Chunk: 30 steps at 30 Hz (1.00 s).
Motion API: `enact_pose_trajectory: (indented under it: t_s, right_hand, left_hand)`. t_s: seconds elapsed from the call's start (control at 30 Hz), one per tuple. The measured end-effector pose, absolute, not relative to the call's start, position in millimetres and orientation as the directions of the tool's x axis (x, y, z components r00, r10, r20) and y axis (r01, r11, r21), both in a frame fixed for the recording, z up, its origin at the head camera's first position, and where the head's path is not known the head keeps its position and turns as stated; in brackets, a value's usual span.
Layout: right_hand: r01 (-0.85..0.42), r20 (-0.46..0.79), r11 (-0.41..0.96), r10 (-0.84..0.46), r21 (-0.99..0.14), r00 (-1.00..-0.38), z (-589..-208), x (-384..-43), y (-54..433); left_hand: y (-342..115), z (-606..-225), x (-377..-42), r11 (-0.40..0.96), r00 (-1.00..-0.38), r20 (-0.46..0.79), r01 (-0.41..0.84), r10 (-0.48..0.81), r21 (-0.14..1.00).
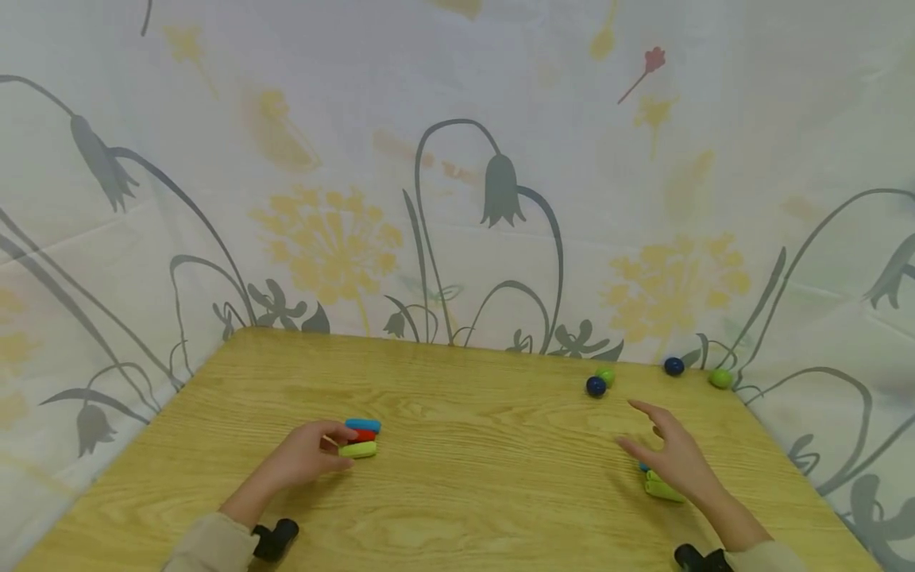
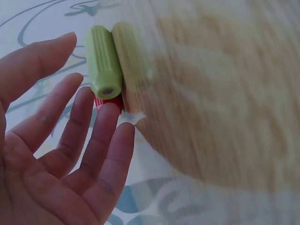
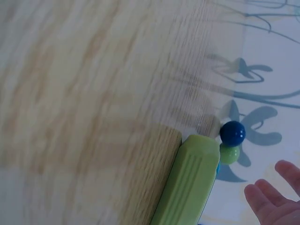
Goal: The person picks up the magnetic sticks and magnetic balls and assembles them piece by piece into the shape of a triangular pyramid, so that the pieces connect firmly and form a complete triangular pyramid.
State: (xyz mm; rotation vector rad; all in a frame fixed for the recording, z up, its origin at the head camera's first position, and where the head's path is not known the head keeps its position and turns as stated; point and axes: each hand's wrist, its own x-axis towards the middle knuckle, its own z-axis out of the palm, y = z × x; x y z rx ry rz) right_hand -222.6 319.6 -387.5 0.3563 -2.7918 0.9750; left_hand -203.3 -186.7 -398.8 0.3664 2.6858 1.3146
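My left hand is spread with fingers and thumb apart, beside three short stubby sticks on the wooden table. These are a blue stick, a red stick and a yellow-green stick, lying side by side. The left wrist view shows ribs along the green stick, and the red one partly behind it. My right hand hovers with thumb and fingers apart over another group: ribbed green sticks and a blue piece, partly hidden by the hand.
Toward the back right lie small shiny balls: a dark blue ball next to a green ball, another dark blue ball and another green ball. A flower-printed cloth stands behind the wooden table.
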Motion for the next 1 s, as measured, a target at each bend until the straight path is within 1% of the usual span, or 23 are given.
enact_pose_trajectory:
  t_s: [0.2, 0.43, 0.63, 1.0]
  right_hand:
    - [-0.282, 0.227, 0.744, -0.178, -0.605, -0.957, -385, -231, 313]
    - [-0.291, 0.235, 0.731, -0.182, -0.617, -0.955, -385, -241, 311]
    - [-0.309, 0.245, 0.712, -0.196, -0.631, -0.950, -389, -251, 307]
    - [-0.290, 0.222, 0.674, -0.188, -0.680, -0.957, -394, -267, 299]
  left_hand:
    - [-185, -399, -205, 0.604, -0.954, -0.022, 0.171, 0.298, 0.779]
    - [-176, -403, -205, 0.643, -0.964, -0.022, 0.161, 0.267, 0.749]
    - [-172, -405, -204, 0.627, -0.948, -0.015, 0.199, 0.319, 0.753]
    - [-157, -405, -199, 0.596, -0.929, -0.002, 0.236, 0.370, 0.767]
